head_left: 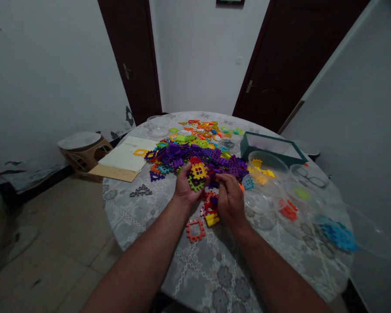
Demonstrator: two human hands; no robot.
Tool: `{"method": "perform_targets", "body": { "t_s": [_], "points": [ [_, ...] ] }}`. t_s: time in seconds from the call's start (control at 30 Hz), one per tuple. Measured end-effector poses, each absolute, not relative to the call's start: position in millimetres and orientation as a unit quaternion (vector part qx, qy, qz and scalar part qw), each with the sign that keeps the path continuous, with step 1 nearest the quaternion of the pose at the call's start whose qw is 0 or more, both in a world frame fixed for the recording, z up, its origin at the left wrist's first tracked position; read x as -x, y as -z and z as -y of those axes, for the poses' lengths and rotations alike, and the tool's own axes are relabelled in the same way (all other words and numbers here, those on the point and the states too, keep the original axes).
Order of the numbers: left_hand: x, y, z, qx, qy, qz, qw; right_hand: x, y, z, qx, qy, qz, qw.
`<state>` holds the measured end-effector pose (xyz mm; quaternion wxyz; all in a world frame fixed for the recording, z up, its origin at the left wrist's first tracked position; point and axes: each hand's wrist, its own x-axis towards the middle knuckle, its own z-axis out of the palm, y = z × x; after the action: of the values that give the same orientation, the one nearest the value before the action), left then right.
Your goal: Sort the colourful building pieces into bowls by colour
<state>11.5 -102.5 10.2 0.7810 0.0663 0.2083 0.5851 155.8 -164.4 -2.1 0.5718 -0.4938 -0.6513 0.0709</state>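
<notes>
My left hand (186,188) is closed round a few plastic interlocking pieces. A yellow square piece (198,171) lies uppermost there, with a green piece (195,184) below it. Close beside it on the right, my right hand (230,198) has its fingers curled in at the pile's near edge; what they hold, if anything, is hidden. Behind both hands spreads a heap of mostly purple pieces (179,154). Between my forearms lie a yellow piece (211,220) and an orange-red square frame piece (195,230).
Clear round tubs hold sorted pieces: yellow pieces (262,171), red pieces (288,211), blue pieces (337,234). A green box (246,148) and glasses (316,180) are at the right. An open notebook (127,154) and a grey triangular piece (141,190) lie at the left.
</notes>
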Motion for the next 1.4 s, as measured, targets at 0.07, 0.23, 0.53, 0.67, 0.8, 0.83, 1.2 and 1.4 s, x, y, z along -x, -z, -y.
{"method": "perform_targets", "body": {
  "t_s": [0.07,0.23,0.53,0.67,0.8,0.83,1.2,1.4],
  "points": [
    [-9,-12,101,-0.069,-0.586,-0.209,0.779,-159,1,166,0.499,-0.078,0.653,0.564],
    [-7,-10,100,-0.08,-0.578,-0.209,0.785,-163,-1,168,0.516,-0.07,0.655,0.547],
    [-31,0,111,-0.109,-0.522,-0.214,0.818,-155,1,173,0.495,-0.011,0.7,0.514],
    [-36,4,112,-0.123,-0.508,-0.226,0.822,-155,7,171,0.525,-0.01,0.698,0.487],
    [-36,2,111,-0.11,-0.528,-0.221,0.812,-156,6,168,0.523,-0.006,0.698,0.49],
    [-36,1,111,-0.106,-0.528,-0.224,0.813,-157,5,167,0.52,-0.002,0.698,0.493],
    [-28,-10,115,-0.167,-0.482,-0.26,0.82,-203,-52,174,0.585,-0.068,0.601,0.539],
    [-28,-13,116,-0.15,-0.473,-0.261,0.828,-292,-75,145,0.694,-0.032,0.549,0.466]
  ]
}}
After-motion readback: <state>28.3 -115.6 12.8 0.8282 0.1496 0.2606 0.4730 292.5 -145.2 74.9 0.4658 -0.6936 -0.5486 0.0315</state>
